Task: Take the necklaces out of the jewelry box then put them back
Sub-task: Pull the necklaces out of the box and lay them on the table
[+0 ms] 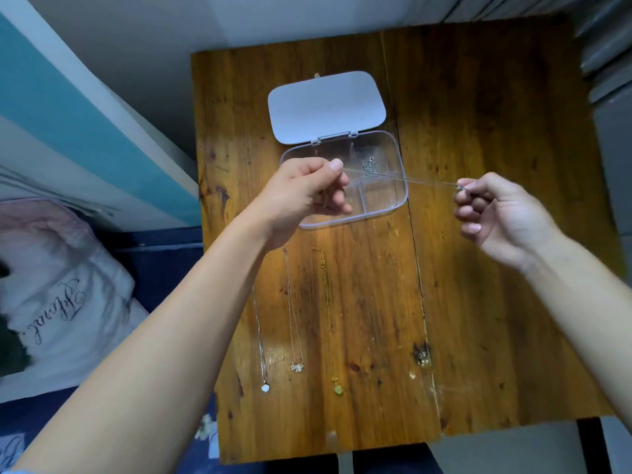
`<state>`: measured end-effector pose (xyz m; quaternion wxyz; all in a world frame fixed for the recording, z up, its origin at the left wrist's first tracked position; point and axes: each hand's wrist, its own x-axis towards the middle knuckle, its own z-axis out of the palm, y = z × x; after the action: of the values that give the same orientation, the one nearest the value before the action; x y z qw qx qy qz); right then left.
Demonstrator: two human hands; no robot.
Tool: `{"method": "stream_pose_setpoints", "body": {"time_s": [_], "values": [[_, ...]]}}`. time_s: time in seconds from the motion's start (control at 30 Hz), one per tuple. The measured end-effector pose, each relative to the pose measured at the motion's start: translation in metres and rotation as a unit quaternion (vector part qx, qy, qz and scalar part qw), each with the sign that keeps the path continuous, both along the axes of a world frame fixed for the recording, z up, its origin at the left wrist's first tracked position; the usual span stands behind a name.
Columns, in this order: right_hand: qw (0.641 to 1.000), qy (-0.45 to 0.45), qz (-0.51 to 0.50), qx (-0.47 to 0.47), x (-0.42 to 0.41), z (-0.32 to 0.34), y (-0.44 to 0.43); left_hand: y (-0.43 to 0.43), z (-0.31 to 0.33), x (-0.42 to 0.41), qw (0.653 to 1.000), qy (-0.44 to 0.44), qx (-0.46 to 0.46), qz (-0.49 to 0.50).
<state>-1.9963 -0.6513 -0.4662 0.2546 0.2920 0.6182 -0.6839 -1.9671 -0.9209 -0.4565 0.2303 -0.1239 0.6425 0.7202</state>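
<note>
We see the thin chain (403, 178) stretched between our pinching left hand (307, 193) and right hand (496, 213), above the open jewelry box (393, 203).

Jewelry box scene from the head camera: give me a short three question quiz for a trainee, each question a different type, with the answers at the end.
1. True or false: the lid of the jewelry box is closed.
2. Multiple choice: what are the left hand and right hand doing?
A. Pinching one thin chain stretched between them above the box
B. Pressing the lid down
C. Resting flat on the table
3. Fill in: the bunched chain inside the box lies in its far ___ compartment.

Key: 1 false; 2 A; 3 right.
</note>
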Motion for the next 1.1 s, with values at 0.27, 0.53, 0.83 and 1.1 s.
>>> {"method": "stream_pose_setpoints", "body": {"time_s": [0.27, 0.53, 0.83, 1.1], "values": [[0.996, -0.015, -0.005, 0.092, 0.052, -0.031, 0.019, -0.018, 0.002, 0.024, 0.978, 0.005, -0.204, -0.051], [0.953, 0.012, 0.202, 0.224, 0.136, -0.048, 0.009, -0.001, -0.015, 0.041, 0.943, 0.079, -0.323, 0.012], [0.907, -0.046, 0.371, 0.191, 0.220, -0.052, -0.028, 0.041, -0.060, 0.047, 0.829, 0.124, -0.504, -0.207], [0.883, -0.004, 0.389, 0.261, 0.229, -0.061, -0.039, 0.049, -0.076, 0.043, 0.788, 0.152, -0.548, -0.235]]}}
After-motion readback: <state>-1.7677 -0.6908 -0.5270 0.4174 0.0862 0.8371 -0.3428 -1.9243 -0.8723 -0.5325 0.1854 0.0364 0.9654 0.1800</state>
